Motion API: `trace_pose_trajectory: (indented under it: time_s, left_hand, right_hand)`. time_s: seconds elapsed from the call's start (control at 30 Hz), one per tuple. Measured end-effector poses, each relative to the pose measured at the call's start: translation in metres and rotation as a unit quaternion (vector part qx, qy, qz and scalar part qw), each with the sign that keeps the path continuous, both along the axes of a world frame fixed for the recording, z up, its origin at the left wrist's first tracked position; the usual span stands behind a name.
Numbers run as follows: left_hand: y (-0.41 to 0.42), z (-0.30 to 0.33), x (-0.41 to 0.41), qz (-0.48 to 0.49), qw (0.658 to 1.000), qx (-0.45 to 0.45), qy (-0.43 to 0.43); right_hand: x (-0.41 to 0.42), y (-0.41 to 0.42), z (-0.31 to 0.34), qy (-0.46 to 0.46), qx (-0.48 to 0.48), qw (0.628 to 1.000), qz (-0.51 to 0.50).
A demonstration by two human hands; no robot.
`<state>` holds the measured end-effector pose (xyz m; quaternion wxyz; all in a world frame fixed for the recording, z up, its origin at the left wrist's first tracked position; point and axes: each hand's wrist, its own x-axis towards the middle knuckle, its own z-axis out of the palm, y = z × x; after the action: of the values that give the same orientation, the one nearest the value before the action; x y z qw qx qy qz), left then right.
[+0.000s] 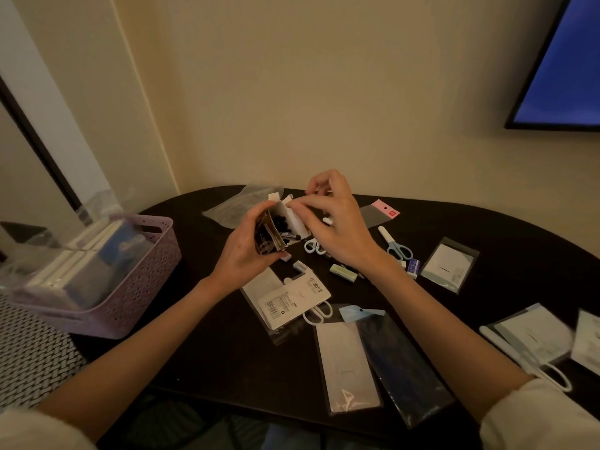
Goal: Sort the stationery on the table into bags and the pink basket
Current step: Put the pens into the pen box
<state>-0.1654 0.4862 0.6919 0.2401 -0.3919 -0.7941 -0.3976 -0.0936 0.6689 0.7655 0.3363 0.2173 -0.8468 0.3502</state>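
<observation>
Box (285, 222) of small black items held in left hand (246, 254) grip; right hand (337, 228) pinches its flap above table (227, 352).

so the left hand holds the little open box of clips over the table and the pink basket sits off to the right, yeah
Not quite. The pink basket sits off to the left, not the right, as the head view shows. The rest holds: the left hand holds the little open box of clips over the table.
</observation>
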Motion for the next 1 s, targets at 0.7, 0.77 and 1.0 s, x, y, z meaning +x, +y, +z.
trace_pose_trajectory:
  time_s: [0.7,0.77,1.0]
  left_hand:
    - [0.001,-0.006,-0.001,0.01,0.999,0.037,0.012]
    - [0.001,-0.005,-0.001,0.012,0.999,0.036,0.016]
    - [0.002,-0.003,-0.001,0.015,0.999,0.021,0.036]
  right_hand:
    - [0.006,0.001,0.011,0.231,-0.008,0.973,-0.014]
    - [0.006,-0.001,0.011,0.248,0.012,0.969,-0.013]
    - [0.001,-0.005,0.003,0.199,0.073,0.977,-0.008]
